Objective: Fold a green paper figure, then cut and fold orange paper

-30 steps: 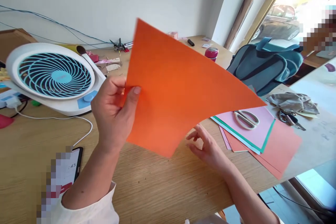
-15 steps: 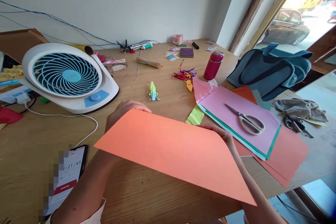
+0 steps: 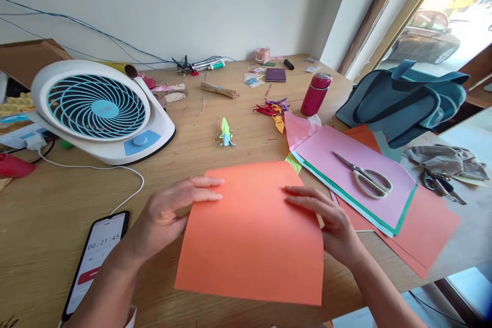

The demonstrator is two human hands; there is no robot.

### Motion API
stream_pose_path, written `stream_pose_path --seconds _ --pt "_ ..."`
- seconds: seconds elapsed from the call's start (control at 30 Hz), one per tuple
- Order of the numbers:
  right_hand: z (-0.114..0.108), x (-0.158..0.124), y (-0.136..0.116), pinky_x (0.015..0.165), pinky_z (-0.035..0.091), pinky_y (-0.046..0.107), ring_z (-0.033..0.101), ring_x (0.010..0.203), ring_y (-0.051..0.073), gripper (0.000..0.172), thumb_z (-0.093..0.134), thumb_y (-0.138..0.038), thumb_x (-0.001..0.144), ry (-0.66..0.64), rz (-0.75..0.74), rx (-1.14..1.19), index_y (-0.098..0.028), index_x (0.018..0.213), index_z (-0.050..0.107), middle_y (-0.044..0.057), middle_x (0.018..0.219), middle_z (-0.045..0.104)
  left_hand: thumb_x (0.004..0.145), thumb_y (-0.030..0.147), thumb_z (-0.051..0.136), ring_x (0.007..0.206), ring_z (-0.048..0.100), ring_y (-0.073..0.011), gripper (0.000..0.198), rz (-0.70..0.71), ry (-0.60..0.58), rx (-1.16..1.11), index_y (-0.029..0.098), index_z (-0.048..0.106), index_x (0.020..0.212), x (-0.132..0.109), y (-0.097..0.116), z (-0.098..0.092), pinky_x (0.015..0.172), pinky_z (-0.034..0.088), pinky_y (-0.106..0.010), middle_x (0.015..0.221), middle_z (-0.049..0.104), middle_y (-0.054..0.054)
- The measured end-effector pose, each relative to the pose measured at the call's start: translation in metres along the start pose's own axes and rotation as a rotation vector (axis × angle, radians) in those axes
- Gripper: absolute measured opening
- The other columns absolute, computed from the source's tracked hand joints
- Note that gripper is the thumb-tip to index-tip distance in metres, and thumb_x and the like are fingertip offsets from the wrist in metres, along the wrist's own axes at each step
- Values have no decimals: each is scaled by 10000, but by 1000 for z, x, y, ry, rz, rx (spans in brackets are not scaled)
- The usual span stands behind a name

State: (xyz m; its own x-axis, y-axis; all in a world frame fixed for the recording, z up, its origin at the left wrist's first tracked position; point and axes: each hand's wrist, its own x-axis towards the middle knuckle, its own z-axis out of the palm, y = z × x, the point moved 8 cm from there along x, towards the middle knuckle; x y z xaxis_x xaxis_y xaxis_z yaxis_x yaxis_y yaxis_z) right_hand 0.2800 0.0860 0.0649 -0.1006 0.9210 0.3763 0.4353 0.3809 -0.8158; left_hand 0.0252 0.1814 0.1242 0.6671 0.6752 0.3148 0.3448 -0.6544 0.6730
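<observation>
A sheet of orange paper (image 3: 251, 246) is right in front of me over the wooden table. My left hand (image 3: 175, 205) grips its left edge, fingers flat on top and the thumb at or under the edge. On the opposite edge my right hand (image 3: 326, 218) holds it the same way, its thumb mostly hidden. Beyond the sheet stands a small folded paper figure (image 3: 226, 133) in yellow-green and light blue. White-handled scissors (image 3: 367, 177) lie on a stack of coloured paper (image 3: 388, 210) to the right. A yellow-green paper piece (image 3: 294, 162) pokes out behind the orange sheet.
A white fan (image 3: 103, 113) stands at the left, with a phone (image 3: 98, 256) showing a timer nearer me. Behind the paper stack are a red bottle (image 3: 316, 94), colourful paper scraps (image 3: 274, 108) and a blue bag (image 3: 400, 100). Tied sticks (image 3: 220, 90) lie farther back.
The orange sheet has turned and come down from a raised slant to lie flatter, nearer the table. Both hands, partly hidden behind it before, now show with fingers on its top face.
</observation>
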Motion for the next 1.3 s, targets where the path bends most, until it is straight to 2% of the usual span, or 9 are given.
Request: stream_pose_path --seconds 0.13,0.33,0.53,0.63,0.77,0.93,1.03,1.17,1.3 --pt "28 -32 13 881 531 422 609 1150 282 517 528 -149 906 -296 46 -218 -308 1398 528 99 1380 580 934 208 531 1121 655 -200 346 -111 -313 88 365 667 1210 -40 -22 39 937 544 -307 1290 660 5" --pt "43 -51 4 794 473 444 605 886 279 509 646 -289 800 -423 6 -344 -275 1308 607 108 1243 659 920 191 537 939 604 -203 275 -176 -495 187 317 729 1072 -62 -18 75 776 532 -290 1073 689 -37" --pt "36 -44 19 784 469 391 620 862 263 201 558 -326 868 -299 235 -153 -233 978 698 91 993 709 929 199 494 894 595 -198 245 -227 -491 122 255 732 939 -58 -23 76 760 486 -294 1002 698 -44" --pt "29 -40 44 583 423 297 571 627 195 289 489 -407 923 -153 506 -201 -209 757 619 33 694 643 943 330 471 707 613 -188 291 -422 -455 146 209 687 790 -56 -49 74 628 458 -279 765 680 -24" --pt "30 -29 60 487 315 260 487 494 149 243 556 -451 880 -94 631 -333 -215 894 611 -41 562 546 898 526 502 600 611 -208 371 -677 -354 267 189 591 769 -53 -82 67 535 415 -284 668 648 -17" --pt "30 -20 67 514 336 270 539 520 172 323 550 -436 882 -84 646 -410 -240 1132 604 -41 592 576 874 501 567 995 657 -269 559 -569 -200 224 204 439 1330 -30 -88 61 797 516 -370 1146 664 -112" --pt "29 -20 69 530 339 274 548 530 174 315 550 -424 888 -87 672 -426 -249 1144 605 -44 599 581 891 469 562 1163 564 -305 564 -397 -116 421 198 450 1373 -6 -77 55 965 454 -463 1280 581 -147" --pt "29 -21 71 541 343 278 582 568 188 339 552 -426 887 -75 708 -467 -246 1171 596 -39 628 613 930 479 523 1162 551 -290 436 -245 -279 433 202 569 1264 29 -63 79 1010 423 -454 1233 608 -114" --pt "29 -21 72 548 344 284 609 599 205 400 529 -424 898 -58 732 -529 -245 1255 556 -27 673 651 889 589 536 1144 556 -290 527 -254 -441 364 198 583 1239 56 -61 106 966 448 -413 1187 593 -110"
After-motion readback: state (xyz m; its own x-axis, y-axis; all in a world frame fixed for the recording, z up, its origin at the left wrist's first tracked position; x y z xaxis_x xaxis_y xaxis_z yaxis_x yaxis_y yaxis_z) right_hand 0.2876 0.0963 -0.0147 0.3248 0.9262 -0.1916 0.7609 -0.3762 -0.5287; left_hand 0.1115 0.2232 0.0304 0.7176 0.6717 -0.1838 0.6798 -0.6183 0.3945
